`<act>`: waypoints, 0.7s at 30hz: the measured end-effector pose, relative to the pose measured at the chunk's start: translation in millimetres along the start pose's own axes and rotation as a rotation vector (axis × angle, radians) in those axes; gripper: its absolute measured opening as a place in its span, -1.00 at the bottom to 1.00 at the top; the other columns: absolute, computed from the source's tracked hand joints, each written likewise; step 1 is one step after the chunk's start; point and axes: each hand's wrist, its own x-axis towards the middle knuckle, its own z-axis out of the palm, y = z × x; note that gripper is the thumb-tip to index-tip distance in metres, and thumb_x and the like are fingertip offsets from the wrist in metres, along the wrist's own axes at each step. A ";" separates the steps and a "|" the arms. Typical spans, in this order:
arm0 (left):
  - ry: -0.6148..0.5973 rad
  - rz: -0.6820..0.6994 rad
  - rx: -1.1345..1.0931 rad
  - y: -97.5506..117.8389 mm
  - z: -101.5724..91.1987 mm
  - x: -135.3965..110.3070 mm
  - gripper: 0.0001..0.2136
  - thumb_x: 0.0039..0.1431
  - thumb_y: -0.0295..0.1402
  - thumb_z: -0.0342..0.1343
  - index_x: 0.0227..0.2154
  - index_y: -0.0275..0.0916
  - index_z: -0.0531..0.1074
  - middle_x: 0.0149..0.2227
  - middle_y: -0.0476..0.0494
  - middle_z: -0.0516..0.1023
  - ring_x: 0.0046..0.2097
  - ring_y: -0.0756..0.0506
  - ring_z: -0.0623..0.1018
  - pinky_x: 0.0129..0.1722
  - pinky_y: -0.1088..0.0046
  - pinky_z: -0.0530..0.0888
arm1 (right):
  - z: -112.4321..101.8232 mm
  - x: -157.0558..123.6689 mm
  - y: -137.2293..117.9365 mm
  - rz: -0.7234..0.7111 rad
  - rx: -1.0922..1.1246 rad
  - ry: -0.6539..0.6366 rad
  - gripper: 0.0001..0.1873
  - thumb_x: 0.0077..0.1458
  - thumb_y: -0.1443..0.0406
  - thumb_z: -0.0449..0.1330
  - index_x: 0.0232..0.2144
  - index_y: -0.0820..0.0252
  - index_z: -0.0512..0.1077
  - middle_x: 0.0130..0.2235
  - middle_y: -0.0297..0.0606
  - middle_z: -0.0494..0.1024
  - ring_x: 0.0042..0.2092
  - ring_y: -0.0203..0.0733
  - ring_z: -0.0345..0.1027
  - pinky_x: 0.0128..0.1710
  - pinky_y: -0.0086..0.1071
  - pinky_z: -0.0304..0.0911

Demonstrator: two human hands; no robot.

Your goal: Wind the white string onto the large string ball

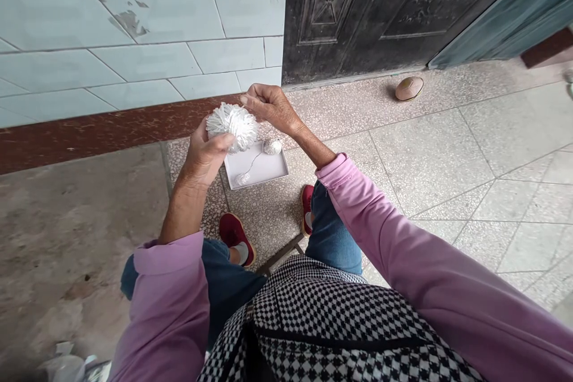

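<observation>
My left hand (206, 152) is closed round a fluffy white yarn pom-pom (233, 125), with the thumb pressed on its near side. Just beyond the pom-pom's upper right edge, my right hand (268, 106) pinches what looks like a thin strand of white yarn between thumb and forefinger. Below both hands, a shallow white tray (257, 174) rests on the floor. A ball of white yarn (272, 147) sits at its far right corner, and a smaller white yarn bundle (242, 179) lies near its front left. A thin thread runs between these two.
A tiled wall (156, 18) with a dark red base strip rises ahead on the left. Beside it is a dark panelled door (349, 12). A pinkish rounded object (409, 88) lies on the floor near the door. My red shoes (235, 234) flank the tray's near side.
</observation>
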 end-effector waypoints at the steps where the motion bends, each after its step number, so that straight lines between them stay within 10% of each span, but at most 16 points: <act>1: -0.007 -0.006 -0.025 1.6 1.8 -1.1 -0.33 -0.11 -0.08 0.69 0.10 -0.08 0.67 0.09 -0.32 0.83 0.31 -0.52 0.76 0.34 -0.23 0.81 | 0.5 -0.2 0.2 0.012 0.020 -0.005 -0.23 0.81 -0.22 0.10 -0.46 -0.10 0.08 -0.48 -0.50 0.10 -0.26 -0.27 0.15 -0.24 -0.22 0.05; 5: -0.012 0.000 -0.104 5.0 5.5 -3.1 -0.22 -0.13 0.08 0.72 0.16 -0.10 0.68 0.08 -0.38 0.83 0.48 -0.62 0.70 0.32 -0.22 0.83 | 5.2 -3.5 -4.3 0.079 0.078 -0.001 -0.22 0.70 -0.28 0.42 -0.37 -0.07 0.19 -0.45 -0.52 0.16 -0.30 -0.20 0.10 -0.28 -0.26 0.17; 12: 0.044 -0.136 -0.114 -1.7 -2.4 -1.3 -0.13 -0.26 0.17 0.78 0.10 -0.12 0.68 0.26 -0.46 0.80 0.32 -0.61 0.76 -0.05 0.02 0.86 | 10.7 2.9 5.7 0.111 0.067 0.004 -0.26 0.80 -0.25 0.25 -0.37 -0.08 0.16 -0.45 -0.48 0.15 -0.25 -0.21 0.18 -0.24 -0.29 0.19; 21: 0.055 -0.015 0.076 -4.1 -2.2 3.3 -0.15 -0.13 0.24 0.72 0.23 0.06 0.69 0.12 -0.29 0.84 0.38 -0.57 0.76 0.16 -0.14 0.87 | 14.1 5.9 18.5 0.108 0.085 0.009 -0.33 0.85 0.01 0.38 -0.33 0.00 0.20 -0.38 -0.47 0.24 -0.26 -0.23 0.10 -0.22 -0.35 0.20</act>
